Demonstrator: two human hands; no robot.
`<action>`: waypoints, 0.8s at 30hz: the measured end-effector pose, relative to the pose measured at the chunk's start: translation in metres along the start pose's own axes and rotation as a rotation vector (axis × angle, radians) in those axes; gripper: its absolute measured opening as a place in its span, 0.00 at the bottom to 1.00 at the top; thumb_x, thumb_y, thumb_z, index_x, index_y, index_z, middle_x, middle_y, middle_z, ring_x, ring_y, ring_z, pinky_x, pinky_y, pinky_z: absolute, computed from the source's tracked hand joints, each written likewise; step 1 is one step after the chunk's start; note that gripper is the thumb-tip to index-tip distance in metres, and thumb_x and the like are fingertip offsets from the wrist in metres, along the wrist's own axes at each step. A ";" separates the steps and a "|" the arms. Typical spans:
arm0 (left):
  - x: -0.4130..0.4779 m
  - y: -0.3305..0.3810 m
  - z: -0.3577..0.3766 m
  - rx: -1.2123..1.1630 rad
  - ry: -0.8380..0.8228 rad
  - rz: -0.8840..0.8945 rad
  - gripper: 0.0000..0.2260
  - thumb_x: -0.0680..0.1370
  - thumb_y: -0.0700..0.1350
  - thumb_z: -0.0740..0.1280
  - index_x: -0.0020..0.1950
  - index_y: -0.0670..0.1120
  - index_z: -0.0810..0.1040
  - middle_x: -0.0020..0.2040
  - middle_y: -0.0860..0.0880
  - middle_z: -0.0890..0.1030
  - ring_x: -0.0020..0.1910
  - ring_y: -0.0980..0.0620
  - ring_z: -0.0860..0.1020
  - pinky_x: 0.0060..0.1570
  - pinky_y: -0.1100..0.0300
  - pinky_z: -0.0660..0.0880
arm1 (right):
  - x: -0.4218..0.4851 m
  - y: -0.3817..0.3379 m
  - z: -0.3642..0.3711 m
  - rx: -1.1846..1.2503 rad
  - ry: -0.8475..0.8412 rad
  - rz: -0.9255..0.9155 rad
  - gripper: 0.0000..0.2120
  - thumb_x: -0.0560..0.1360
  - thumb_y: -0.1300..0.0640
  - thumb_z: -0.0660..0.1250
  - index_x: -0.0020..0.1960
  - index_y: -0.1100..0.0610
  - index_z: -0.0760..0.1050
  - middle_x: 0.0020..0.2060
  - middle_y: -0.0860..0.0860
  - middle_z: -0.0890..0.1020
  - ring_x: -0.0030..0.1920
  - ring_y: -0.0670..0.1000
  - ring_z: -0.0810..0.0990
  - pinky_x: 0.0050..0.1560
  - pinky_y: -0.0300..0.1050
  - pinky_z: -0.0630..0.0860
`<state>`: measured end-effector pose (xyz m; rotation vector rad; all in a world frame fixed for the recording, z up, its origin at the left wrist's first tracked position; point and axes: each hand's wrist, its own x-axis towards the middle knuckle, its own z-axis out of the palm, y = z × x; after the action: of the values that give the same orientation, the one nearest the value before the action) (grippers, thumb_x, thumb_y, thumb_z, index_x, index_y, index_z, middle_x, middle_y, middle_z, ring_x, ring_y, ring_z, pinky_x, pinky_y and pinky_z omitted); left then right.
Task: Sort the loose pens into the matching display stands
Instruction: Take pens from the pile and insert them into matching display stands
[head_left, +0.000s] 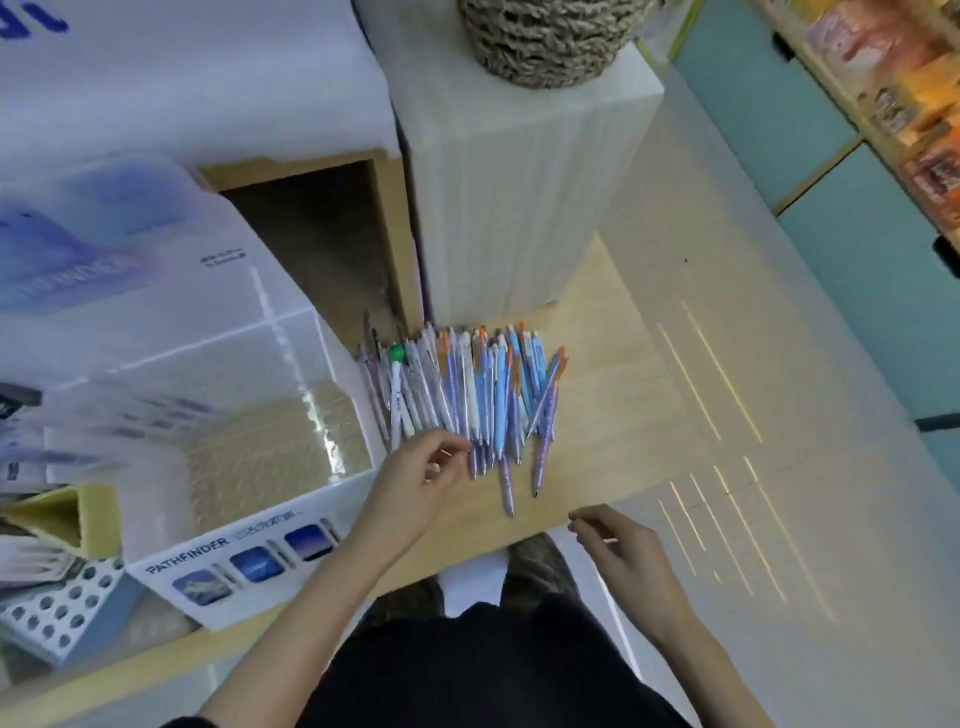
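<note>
Pale wood forms the shelf (613, 374) on which a heap of loose pens (467, 389) lies, most of them pointing roughly the same way, their barrels white, light blue, lilac and purple, several with orange clips. One white pen near the heap's left side carries a green ball top (397, 352). Two purple pens (506, 483) stick out from the near edge of the heap toward the person.

The left hand (421, 483) reaches in from below and rests at the near left edge of the heap, its fingers curled with the tips drawn close together right at the pen ends; blur hides whether they actually pinch a pen. The right hand (623, 556) hangs over the shelf's front edge, apart from the pens, fingers loosely bent and thumb near the forefinger, holding nothing that can be made out.

Just left of the heap stands a clear acrylic display stand (270, 415) with a white front panel printed PATHFINDER and small blue pictures; its compartment looks see-through down to the shelf. Farther left, at the frame's edge, sits a white perforated holder (52, 608) with rows of round holes. Behind the pens rises a tall white block (519, 197) with a woven basket (545, 36) on top. Beside it is an open wooden cubby (322, 234). Dark clothing of the person fills the bottom of the view.
</note>
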<state>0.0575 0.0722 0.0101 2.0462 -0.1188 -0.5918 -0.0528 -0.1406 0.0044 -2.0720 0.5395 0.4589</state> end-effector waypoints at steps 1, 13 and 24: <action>0.006 0.002 0.005 -0.022 0.054 -0.029 0.10 0.78 0.39 0.65 0.49 0.55 0.76 0.49 0.57 0.77 0.49 0.60 0.76 0.51 0.64 0.72 | 0.017 -0.001 -0.008 -0.023 -0.026 -0.028 0.08 0.79 0.58 0.63 0.46 0.47 0.77 0.43 0.41 0.82 0.45 0.40 0.79 0.43 0.34 0.72; 0.097 -0.011 0.041 0.040 0.531 -0.646 0.49 0.72 0.63 0.67 0.77 0.36 0.46 0.75 0.36 0.53 0.75 0.39 0.53 0.73 0.47 0.55 | 0.162 -0.034 0.003 0.093 0.033 0.118 0.14 0.77 0.52 0.66 0.39 0.56 0.65 0.33 0.52 0.69 0.34 0.51 0.68 0.30 0.38 0.63; 0.099 -0.027 0.044 0.165 0.631 -0.510 0.29 0.78 0.60 0.59 0.64 0.36 0.65 0.61 0.38 0.68 0.58 0.39 0.71 0.58 0.49 0.69 | 0.173 -0.032 0.005 0.298 0.071 0.198 0.13 0.74 0.66 0.67 0.57 0.58 0.74 0.45 0.53 0.80 0.44 0.51 0.79 0.46 0.50 0.79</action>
<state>0.1205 0.0206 -0.0664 2.3392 0.7638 -0.2106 0.1084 -0.1549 -0.0655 -1.7619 0.8100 0.3933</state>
